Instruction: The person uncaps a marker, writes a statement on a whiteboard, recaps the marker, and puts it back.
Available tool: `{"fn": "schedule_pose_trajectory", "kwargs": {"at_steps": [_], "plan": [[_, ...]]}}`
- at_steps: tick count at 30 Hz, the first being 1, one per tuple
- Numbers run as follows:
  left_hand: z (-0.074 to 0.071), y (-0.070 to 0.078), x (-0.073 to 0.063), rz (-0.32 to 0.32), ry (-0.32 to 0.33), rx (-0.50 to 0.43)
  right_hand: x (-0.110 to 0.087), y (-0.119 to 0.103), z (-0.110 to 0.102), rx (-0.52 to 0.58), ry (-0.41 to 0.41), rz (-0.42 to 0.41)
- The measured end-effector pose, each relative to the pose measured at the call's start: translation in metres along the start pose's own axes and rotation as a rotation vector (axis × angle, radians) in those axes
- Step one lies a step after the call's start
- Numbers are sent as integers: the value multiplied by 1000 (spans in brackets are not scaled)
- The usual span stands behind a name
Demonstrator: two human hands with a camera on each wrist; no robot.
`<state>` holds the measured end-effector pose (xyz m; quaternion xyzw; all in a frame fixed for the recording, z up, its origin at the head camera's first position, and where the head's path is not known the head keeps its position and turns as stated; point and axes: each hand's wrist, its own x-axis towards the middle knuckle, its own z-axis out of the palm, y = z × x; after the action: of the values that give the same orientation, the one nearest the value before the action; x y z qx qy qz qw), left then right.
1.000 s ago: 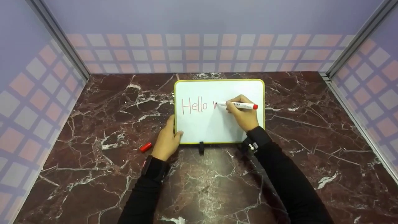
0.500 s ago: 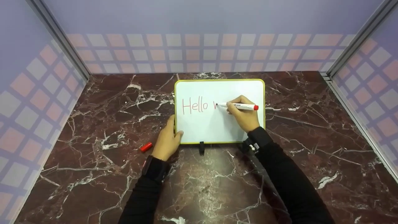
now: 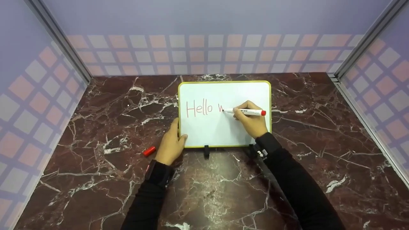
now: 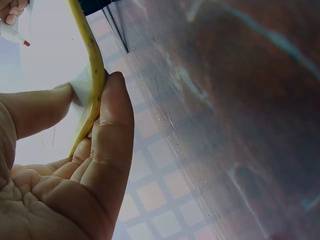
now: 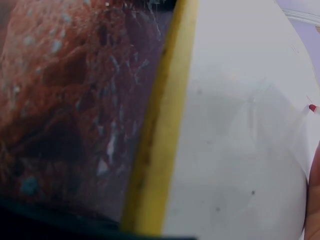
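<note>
A whiteboard (image 3: 211, 131) with a yellow frame stands propped on the table, bearing "Hello" and the start of another letter in red. My left hand (image 3: 171, 143) grips its lower left edge; in the left wrist view the thumb lies on the white face and the fingers behind the yellow rim (image 4: 95, 65). My right hand (image 3: 252, 121) pinches a white marker (image 3: 249, 111) with a red end, its tip at the red strokes right of "Hello". Only the marker's red tip (image 5: 312, 107) and a sliver of hand show at the right wrist view's edge.
A red marker cap (image 3: 149, 151) lies on the dark marble table (image 3: 96, 191), left of my left hand. Black feet (image 3: 206, 151) support the board's lower edge. Walls with pink and white squares (image 3: 215, 54) enclose the table at the back and both sides.
My right hand and the marker have moved slightly down, extending the red stroke after "Hello" into more of a letter. My left hand keeps its hold on the board.
</note>
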<state>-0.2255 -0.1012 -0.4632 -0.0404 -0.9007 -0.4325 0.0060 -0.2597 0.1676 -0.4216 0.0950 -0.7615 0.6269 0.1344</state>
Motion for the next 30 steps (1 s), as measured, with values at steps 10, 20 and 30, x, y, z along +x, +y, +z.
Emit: {"fn": "schedule_pose_trajectory", "kwargs": {"at_steps": [10,20,30], "plan": [[-2,1,-1,1,18,16,-1,-1,0,17,-3,-7],[0,0,-1,3,19,23,1,-1,1,59,19,-3],[0,0,0,3,17,13,9,7,1,53,60,-12]]}}
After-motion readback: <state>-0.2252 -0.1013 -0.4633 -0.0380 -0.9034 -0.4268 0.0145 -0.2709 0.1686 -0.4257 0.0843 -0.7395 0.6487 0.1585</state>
